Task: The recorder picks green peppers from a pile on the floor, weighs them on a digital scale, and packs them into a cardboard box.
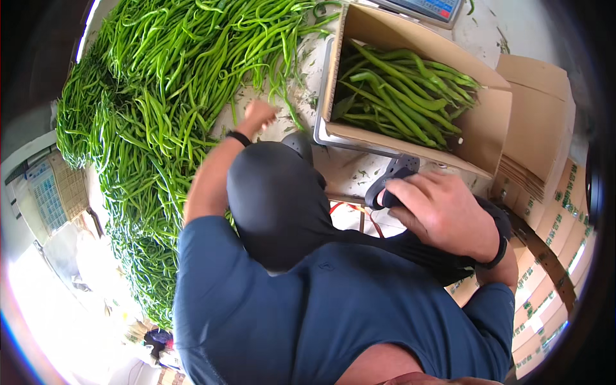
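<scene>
Long green peppers [178, 96] lie in a big heap at the left. My left hand [260, 114] is blurred and curled beside the heap, over the pale, littered surface; no held item can be made out. An open cardboard box [486, 120] with larger green peppers [399, 96] in it stands on a flat platform [323, 130], perhaps of a scale. My right hand [438, 211] is bent over my dark-clad leg below the box, its fingertips near a dark clog [397, 168]. What lies under that palm is hidden.
A keypad unit [433, 9] sits behind the box. Flattened cardboard cartons [534, 120] are stacked to its right, with more printed cartons [544, 288] at the lower right. My black-covered knee [276, 202] rises between my arms. A chart [45, 192] is at the far left.
</scene>
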Demonstrator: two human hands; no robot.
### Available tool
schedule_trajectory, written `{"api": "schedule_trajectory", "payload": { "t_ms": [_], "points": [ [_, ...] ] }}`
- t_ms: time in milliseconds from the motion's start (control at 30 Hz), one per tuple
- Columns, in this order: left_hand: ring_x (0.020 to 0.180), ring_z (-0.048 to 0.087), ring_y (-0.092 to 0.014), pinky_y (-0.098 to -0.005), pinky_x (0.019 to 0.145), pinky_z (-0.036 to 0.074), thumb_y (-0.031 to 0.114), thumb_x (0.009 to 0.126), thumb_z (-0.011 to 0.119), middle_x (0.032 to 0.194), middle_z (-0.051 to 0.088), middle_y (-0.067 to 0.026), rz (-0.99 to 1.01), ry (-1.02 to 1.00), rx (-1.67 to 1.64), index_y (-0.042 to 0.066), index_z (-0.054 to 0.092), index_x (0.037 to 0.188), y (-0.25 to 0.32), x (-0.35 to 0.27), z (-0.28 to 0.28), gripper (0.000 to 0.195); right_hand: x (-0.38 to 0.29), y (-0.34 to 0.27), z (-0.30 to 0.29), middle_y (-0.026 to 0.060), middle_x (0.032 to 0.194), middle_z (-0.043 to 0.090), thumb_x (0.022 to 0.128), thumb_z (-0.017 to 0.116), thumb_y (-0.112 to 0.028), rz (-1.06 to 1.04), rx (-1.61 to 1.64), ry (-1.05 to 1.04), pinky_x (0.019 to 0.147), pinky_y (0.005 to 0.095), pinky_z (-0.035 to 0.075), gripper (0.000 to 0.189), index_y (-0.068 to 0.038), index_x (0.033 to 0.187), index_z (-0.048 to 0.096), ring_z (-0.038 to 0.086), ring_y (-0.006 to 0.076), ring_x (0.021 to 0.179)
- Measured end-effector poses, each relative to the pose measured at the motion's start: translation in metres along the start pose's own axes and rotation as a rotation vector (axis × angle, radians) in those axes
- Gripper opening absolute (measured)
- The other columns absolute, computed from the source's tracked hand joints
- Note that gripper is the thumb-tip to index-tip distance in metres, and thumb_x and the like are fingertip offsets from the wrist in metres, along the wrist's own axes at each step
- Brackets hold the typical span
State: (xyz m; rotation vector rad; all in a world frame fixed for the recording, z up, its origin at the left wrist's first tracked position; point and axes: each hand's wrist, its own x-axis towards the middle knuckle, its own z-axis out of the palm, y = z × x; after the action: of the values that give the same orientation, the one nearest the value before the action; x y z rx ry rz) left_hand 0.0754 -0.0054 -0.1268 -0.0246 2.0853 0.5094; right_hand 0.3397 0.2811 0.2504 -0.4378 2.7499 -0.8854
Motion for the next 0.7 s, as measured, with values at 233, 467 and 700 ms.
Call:
{"api": "schedule_trajectory", "payload": {
  "t_ms": [233, 467, 700],
  "points": [
    [0.093, 0.074, -0.035, -0.0456, 0.085, 0.057, 0.054, 0.077, 0.071, 0.088, 0.075, -0.0191, 0.026, 0.217, 0.085, 0.004, 0.079, 0.089, -0.040, 0.040, 0.093, 0.052, 0.023, 0.001, 0.018, 0.0114, 0.088, 0.067, 0.081, 0.079, -0.015, 0.036, 0.059, -0.094, 0.069, 0.0390, 0.053, 0.040, 0.000, 0.113, 0.060, 0.066, 0.0284, 0.076],
    [0.098, 0.073, -0.034, -0.0450, 0.086, 0.057, 0.051, 0.075, 0.072, 0.095, 0.075, -0.0197, -0.051, 0.239, 0.150, 0.002, 0.077, 0.100, -0.011, 0.047, 0.092, 0.055, 0.035, 0.006, 0.031, 0.0126, 0.088, 0.067, 0.081, 0.079, -0.015, 0.060, 0.035, -0.143, 0.070, 0.0402, 0.053, 0.040, 0.001, 0.113, 0.061, 0.067, 0.0293, 0.076],
    [0.077, 0.068, -0.019, -0.0355, 0.072, 0.056, 0.033, 0.076, 0.080, 0.083, 0.072, -0.0131, 0.318, 0.096, -0.449, -0.005, 0.071, 0.091, 0.013, -0.025, -0.001, 0.042, 0.035, 0.012, 0.025, 0.0131, 0.084, 0.067, 0.082, 0.077, -0.014, 0.091, 0.025, -0.110, 0.066, 0.0412, 0.053, 0.031, -0.001, 0.107, 0.063, 0.066, 0.0311, 0.076]
  ]
}}
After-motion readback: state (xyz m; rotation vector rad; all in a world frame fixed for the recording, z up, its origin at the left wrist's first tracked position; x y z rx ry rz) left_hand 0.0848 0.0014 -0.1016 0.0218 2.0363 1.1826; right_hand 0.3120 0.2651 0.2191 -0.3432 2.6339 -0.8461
